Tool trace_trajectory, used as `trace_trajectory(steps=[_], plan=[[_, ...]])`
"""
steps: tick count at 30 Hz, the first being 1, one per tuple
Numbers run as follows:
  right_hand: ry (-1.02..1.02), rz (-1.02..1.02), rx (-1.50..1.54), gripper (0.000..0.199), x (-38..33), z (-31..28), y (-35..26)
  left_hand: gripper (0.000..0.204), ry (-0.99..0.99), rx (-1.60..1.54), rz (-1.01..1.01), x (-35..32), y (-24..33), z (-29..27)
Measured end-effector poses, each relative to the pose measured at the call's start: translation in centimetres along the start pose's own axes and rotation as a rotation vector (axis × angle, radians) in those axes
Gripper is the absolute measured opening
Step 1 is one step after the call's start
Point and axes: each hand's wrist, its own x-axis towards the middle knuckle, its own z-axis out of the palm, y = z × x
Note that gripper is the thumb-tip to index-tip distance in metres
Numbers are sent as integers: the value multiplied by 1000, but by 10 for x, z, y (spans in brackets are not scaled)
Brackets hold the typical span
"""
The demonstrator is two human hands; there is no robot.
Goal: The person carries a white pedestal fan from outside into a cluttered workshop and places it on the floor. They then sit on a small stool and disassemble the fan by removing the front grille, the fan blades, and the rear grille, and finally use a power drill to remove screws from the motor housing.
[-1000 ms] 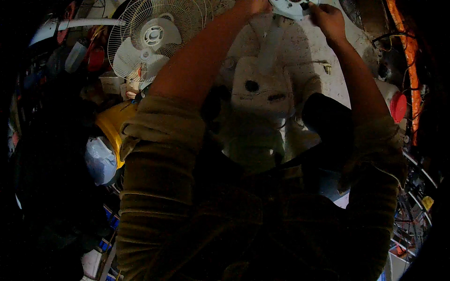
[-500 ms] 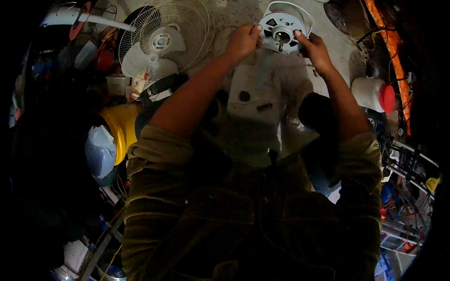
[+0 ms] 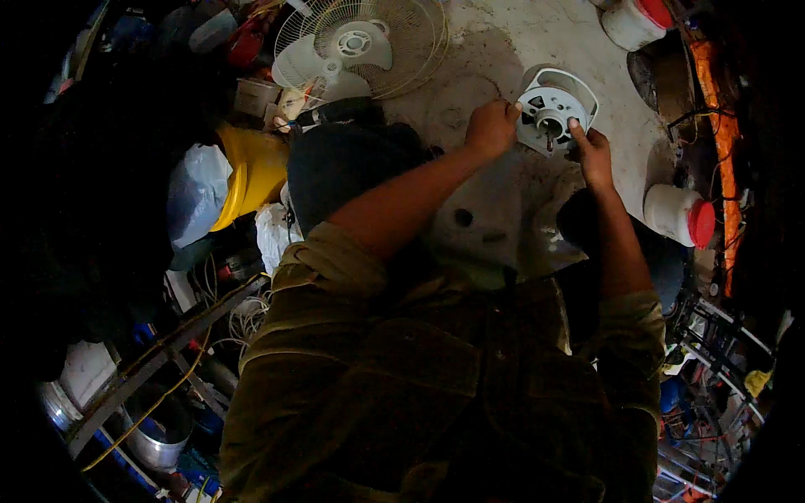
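Cluttered workshop floor [image 3: 503, 50]; both hands' fingers, left hand [image 3: 492, 126] and right hand [image 3: 592, 153], closed on white fan motor housing [image 3: 553, 109].

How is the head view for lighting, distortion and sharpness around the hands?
Head view: dim, with black fisheye corners and edges bending toward the rim. Light falls mainly on the pale floor. The left hand and right hand at the round white plastic fan motor housing are fairly sharp; the clutter at left is murky.
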Motion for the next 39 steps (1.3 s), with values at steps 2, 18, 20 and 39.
trace_trajectory(steps=[2,18,20,39], plan=[[11,18,-10,58,7,10,-6,42,12,14,-24,4,-6,-4],[74,232,-49,64,380,72,49,43,42,130,-170,352,-87,52],[13,239,-110,60,414,70,43,42,51,159,-159,386,-95,57],[241,14,-471,40,134,-23,77,37,-86,6,-200,130,7,80]])
